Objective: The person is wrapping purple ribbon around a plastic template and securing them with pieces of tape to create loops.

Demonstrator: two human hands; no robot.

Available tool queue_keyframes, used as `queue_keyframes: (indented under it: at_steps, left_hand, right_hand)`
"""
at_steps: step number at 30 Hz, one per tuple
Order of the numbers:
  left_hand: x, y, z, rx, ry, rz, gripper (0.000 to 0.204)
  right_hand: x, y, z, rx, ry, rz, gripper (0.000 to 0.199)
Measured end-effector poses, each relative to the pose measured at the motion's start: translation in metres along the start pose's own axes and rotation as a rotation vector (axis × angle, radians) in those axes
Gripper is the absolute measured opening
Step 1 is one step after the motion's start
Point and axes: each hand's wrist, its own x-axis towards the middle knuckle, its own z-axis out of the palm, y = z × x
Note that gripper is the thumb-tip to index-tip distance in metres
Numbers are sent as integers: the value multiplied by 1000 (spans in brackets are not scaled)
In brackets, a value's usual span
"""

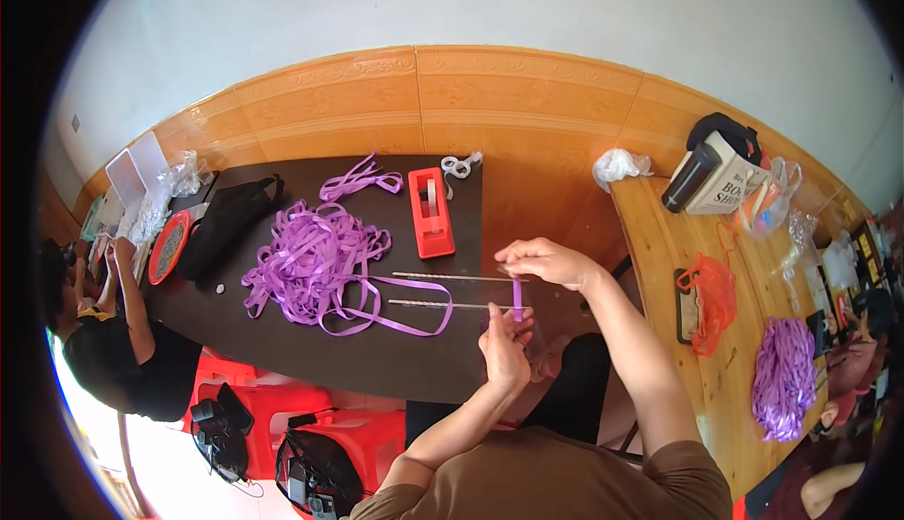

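A: Hand pose?
B: Left hand points away from the body, fingers curled beside the lower rod. Right hand comes in from the right, fingers bent near the upper rod. Cannot tell whether either clamps the strip.
A: Strip's place?
B: Between the hands, across both rods' right ends.
A: Counts?
B: Rods, two; ribbon heap, one; dispenser, one.
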Motion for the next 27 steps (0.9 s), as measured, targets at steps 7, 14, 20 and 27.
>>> queue_keyframes:
  at_steps: [7,14,20,27]
  left_hand:
    - [8,-7,5,-6,47,35,49]
    - [14,-10,8,-99,96,23,33]
    - [18,-9,11,-54,112,62,34]
    - [23,-14,16,-112,156,100,31]
  right_hand:
    - [-14,25,-18,-348,-160,-19,15]
    - [-9,42,-10,-362,-135,-57,14]
    - [-10,37,-4,-467,-73,-61,11]
    - [-7,48,-4,-306,-39,-41,12]
